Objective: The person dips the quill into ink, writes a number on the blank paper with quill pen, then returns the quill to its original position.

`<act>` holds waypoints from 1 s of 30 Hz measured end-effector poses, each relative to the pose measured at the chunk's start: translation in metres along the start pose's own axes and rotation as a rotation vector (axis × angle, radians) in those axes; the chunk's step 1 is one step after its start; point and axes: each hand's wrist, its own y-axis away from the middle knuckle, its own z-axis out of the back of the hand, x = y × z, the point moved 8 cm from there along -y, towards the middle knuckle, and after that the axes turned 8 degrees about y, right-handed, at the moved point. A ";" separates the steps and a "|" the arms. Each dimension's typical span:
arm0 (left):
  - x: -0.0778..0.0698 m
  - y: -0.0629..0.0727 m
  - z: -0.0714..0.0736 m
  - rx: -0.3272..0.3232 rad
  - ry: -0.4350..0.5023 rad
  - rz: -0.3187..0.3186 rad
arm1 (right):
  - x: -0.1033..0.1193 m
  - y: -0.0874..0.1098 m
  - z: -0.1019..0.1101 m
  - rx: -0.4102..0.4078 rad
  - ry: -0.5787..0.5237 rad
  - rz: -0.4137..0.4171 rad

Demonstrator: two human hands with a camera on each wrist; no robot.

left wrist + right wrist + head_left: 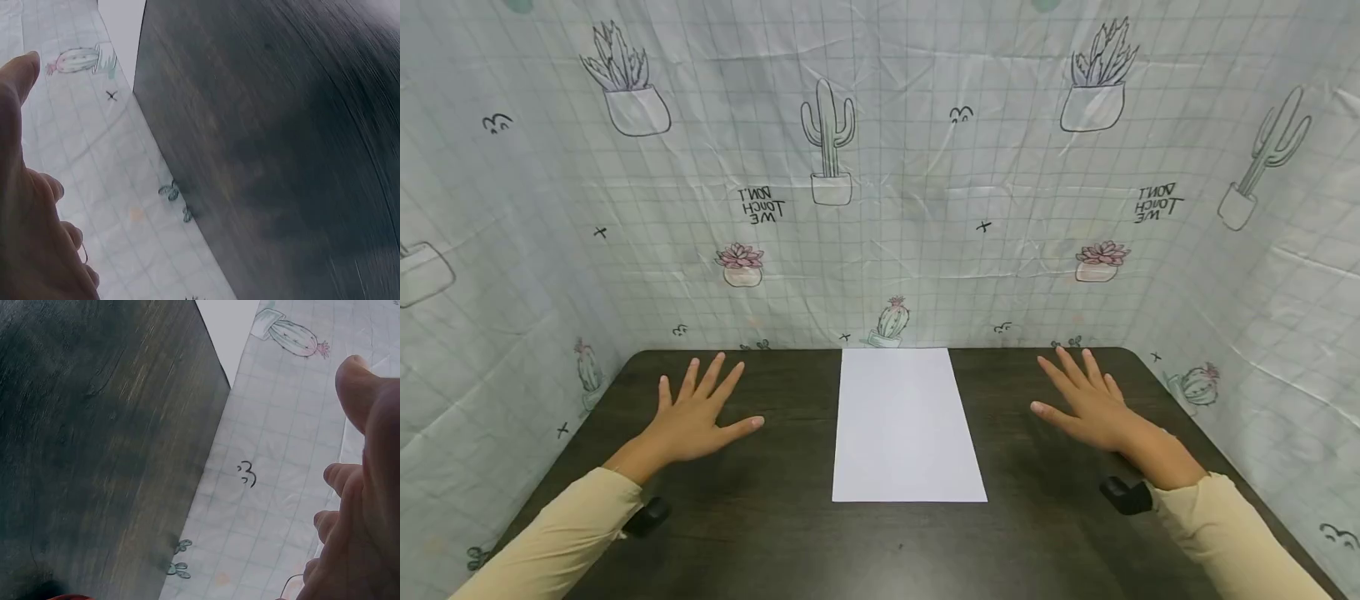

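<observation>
A white sheet of paper (904, 429) lies on the dark wooden table (790, 542), its far edge at the back by the curtain. Left of it, my left hand (691, 418) is held over the table, palm down, with fingers spread and thumb toward the paper. On the other side my right hand (1093, 410) hovers in much the same pose, fingers apart, holding nothing. In the left wrist view a corner of the paper (124, 37) shows beyond the thumb; the right wrist view catches another corner of the paper (228, 334).
A pale gridded curtain (917, 250) printed with cacti and potted plants closes off the back and both sides. Each wrist carries a small black device, one at the left cuff (647, 517) and one at the right (1125, 495).
</observation>
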 end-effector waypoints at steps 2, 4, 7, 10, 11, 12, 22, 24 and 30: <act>-0.005 -0.005 -0.007 0.002 0.002 -0.013 | -0.004 0.002 0.002 0.001 0.000 -0.010; -0.009 -0.010 -0.014 0.007 0.003 -0.024 | -0.008 0.005 0.003 0.003 -0.002 -0.018; -0.016 -0.016 -0.024 0.014 -0.002 -0.047 | -0.015 0.008 0.003 0.002 -0.013 -0.029; -0.024 -0.020 -0.037 0.036 0.000 -0.073 | -0.024 0.013 0.001 0.002 -0.030 -0.047; -0.026 -0.021 -0.042 0.045 0.001 -0.081 | -0.027 0.015 0.001 0.001 -0.034 -0.053; -0.029 -0.022 -0.047 0.056 0.006 -0.088 | -0.030 0.018 0.000 0.005 -0.037 -0.062; -0.052 -0.032 -0.087 0.122 0.004 -0.149 | -0.078 0.047 -0.012 -0.042 -0.027 -0.156; -0.056 -0.033 -0.094 0.138 0.010 -0.153 | -0.089 0.054 -0.013 -0.069 -0.025 -0.162; -0.063 -0.032 -0.113 0.195 0.025 -0.162 | -0.117 0.077 -0.020 -0.102 -0.050 -0.186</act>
